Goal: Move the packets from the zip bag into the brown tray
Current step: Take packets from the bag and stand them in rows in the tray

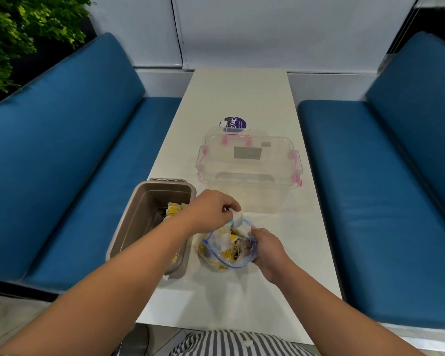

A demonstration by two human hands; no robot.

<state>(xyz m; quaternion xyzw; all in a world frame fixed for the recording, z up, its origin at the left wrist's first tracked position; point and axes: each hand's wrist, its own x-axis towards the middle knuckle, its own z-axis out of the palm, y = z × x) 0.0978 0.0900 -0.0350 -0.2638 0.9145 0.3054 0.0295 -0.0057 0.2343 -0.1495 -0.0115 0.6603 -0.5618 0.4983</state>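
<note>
Pinching a white packet [235, 217] above the zip bag [229, 249], the left hand [211, 210] hovers beside the brown tray [129, 227]; the right hand [267, 250] grips the bag's rim on the desk [242, 98].

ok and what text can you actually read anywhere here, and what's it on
"Clay": on the purple round label behind the clear box; the rest is hidden by the box's rim, the smaller lines too small to read.
Grey patches on the clear box's lid: no readable text.
Packets in the zip bag and brown tray: print too small to read.
</note>
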